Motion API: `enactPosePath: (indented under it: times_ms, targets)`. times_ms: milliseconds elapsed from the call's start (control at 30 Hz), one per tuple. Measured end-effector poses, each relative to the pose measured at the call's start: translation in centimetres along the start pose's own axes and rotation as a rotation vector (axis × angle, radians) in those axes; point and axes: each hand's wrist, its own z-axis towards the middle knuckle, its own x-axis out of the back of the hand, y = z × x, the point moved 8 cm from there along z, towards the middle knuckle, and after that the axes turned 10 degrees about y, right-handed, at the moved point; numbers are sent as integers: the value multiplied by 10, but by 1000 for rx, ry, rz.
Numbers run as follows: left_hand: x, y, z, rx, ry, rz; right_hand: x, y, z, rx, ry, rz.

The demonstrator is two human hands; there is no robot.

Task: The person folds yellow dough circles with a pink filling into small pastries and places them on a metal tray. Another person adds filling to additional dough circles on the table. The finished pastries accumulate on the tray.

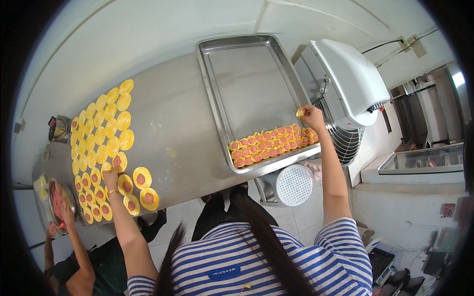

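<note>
Round yellow dumpling wrappers (112, 146) lie in rows on the left of the steel table, several topped with a lump of pink filling (141, 179). My left hand (111, 179) reaches down among them, fingers drawn together at the edge of a wrapper (105, 167); its fingertips are partly hidden. Over the right side of a large steel tray (223, 113), my right hand (313, 119) pinches a filled dumpling (300, 113) between thumb and fingers. Just below that hand, tight rows of open-topped dumplings (266, 144) fill the tray's near end.
At lower left, a co-worker's hands (67, 217) are at a bowl of pink filling (58, 200). A white mixer-like machine (345, 81) with a wire guard stands right of the tray. Below the table edge is a grey stool (293, 185). A metal pot (60, 130) sits far left.
</note>
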Motion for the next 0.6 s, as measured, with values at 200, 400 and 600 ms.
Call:
enactPosePath:
  times_ms: [200, 400, 600]
  targets:
    - [-22, 1, -10, 422, -99, -727, -32, 32, 4, 60, -64, 45]
    - [-21, 32, -30, 517, -26, -1150, -45, 33, -4, 155, -117, -3]
    - [-16, 43, -47, 490, 57, -1405, -40, 26, -11, 271, -159, 45]
